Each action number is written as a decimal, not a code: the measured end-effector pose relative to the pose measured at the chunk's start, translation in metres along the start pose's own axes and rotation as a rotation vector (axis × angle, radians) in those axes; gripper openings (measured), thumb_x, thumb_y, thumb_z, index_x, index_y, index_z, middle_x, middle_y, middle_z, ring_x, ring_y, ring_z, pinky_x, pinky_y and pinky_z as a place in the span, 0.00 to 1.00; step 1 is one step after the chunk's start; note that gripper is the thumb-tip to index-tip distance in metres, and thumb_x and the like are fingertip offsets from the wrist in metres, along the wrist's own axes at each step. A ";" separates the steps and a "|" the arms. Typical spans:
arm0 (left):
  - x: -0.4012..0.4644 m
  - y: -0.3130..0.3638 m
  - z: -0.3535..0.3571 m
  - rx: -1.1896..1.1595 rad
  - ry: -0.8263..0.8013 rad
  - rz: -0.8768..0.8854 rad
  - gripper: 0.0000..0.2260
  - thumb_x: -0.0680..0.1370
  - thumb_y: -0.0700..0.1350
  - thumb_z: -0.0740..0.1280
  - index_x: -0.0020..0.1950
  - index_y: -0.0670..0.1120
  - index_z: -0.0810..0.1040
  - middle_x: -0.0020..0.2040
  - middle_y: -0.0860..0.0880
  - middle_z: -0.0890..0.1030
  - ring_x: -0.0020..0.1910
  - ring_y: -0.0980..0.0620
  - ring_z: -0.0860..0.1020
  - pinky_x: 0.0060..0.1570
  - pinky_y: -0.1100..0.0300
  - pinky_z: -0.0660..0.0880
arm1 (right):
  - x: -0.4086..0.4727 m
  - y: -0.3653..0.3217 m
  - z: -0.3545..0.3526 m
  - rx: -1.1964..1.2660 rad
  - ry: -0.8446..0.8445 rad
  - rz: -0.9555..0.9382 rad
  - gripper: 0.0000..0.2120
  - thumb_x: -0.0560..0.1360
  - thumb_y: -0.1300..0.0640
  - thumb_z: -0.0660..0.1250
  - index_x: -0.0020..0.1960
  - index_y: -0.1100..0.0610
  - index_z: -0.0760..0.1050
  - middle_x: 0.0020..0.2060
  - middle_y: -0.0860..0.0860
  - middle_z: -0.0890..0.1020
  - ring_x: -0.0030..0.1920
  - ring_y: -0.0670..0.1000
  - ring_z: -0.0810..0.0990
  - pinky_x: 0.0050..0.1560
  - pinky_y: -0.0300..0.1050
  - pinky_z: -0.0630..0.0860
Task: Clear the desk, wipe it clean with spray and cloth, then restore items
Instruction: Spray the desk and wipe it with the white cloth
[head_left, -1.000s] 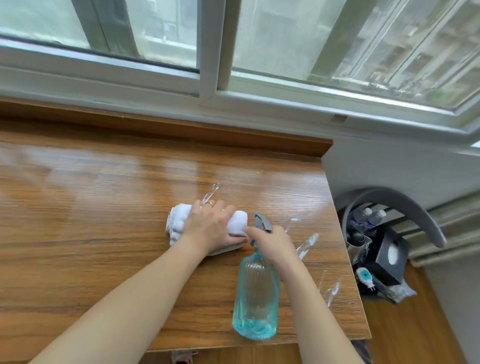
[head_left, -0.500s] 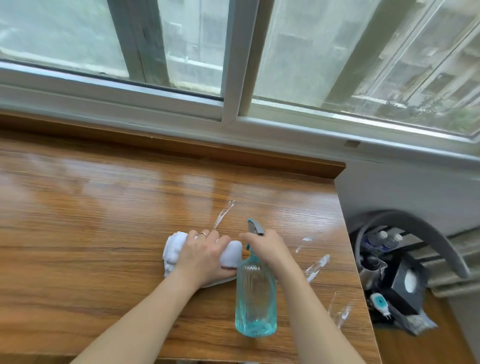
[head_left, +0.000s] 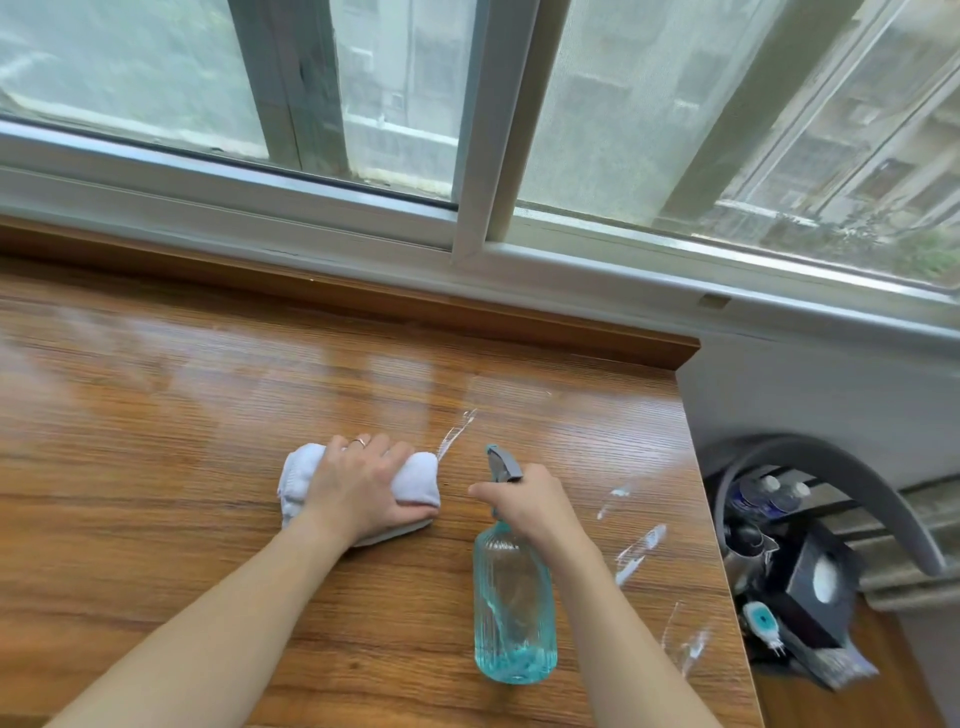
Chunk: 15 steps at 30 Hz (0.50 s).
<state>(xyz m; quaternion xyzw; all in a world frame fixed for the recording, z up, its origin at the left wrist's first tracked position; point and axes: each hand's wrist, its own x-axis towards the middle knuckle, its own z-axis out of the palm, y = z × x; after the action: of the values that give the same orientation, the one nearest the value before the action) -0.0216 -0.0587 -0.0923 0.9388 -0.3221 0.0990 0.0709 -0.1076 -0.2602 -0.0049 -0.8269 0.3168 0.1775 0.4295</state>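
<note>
Wood-grain desk (head_left: 156, 519) runs beneath a sliding window (head_left: 467, 156) with a grey frame; the desktop surface reflects window light across its far half. A raised wooden lip borders the desk's far edge along the sill.

Left hand (head_left: 363, 488): positioned palm-down on a bunched white cloth (head_left: 415, 480), near the desk centre. The fingers curl over the top of the cloth and grasp it against the desktop. A ring (head_left: 359, 442) is visible on one finger. Both ends of the cloth protrude from beneath the hand, left and right.

Right hand (head_left: 530, 506): positioned just right of the cloth, apart from it. The hand grasps the neck and trigger area of a clear teal spray bottle (head_left: 514, 613). The grey nozzle (head_left: 503, 462) projects above the fingers and points away from the person. The ribbed bottle body tilts back toward the near desk edge, and a small amount of blue liquid sits at its base.

Wet streaks (head_left: 639, 545) lie on the desktop right of the bottle, with one more streak (head_left: 456, 434) just beyond the cloth.

Off the desk's right edge, a grey-handled basket (head_left: 831, 478) on the floor holds capped bottles (head_left: 769, 493), a black box (head_left: 821, 587) and other small items not clearly identifiable.
</note>
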 end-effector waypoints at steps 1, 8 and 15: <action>0.000 0.000 0.000 -0.002 0.003 0.002 0.36 0.62 0.79 0.61 0.45 0.48 0.80 0.38 0.48 0.78 0.36 0.44 0.78 0.38 0.52 0.69 | -0.002 -0.001 -0.001 0.010 -0.015 -0.022 0.20 0.69 0.42 0.77 0.37 0.52 0.70 0.35 0.47 0.78 0.33 0.48 0.73 0.35 0.44 0.68; -0.001 0.000 -0.002 0.004 0.007 0.009 0.35 0.63 0.79 0.60 0.45 0.48 0.80 0.38 0.49 0.78 0.36 0.45 0.78 0.39 0.52 0.69 | -0.006 0.003 -0.003 0.035 -0.119 -0.128 0.17 0.68 0.50 0.80 0.37 0.50 0.71 0.33 0.44 0.74 0.33 0.45 0.73 0.37 0.41 0.69; -0.002 0.000 -0.003 -0.008 0.018 0.007 0.35 0.62 0.79 0.59 0.45 0.49 0.80 0.38 0.50 0.78 0.36 0.46 0.78 0.39 0.53 0.67 | -0.003 0.007 0.004 0.047 -0.108 -0.079 0.11 0.70 0.50 0.74 0.43 0.56 0.76 0.37 0.50 0.79 0.36 0.49 0.77 0.39 0.45 0.73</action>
<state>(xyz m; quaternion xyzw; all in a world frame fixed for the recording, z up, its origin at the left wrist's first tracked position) -0.0231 -0.0568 -0.0899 0.9365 -0.3249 0.1066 0.0772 -0.1149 -0.2587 -0.0098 -0.8177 0.2644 0.1971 0.4718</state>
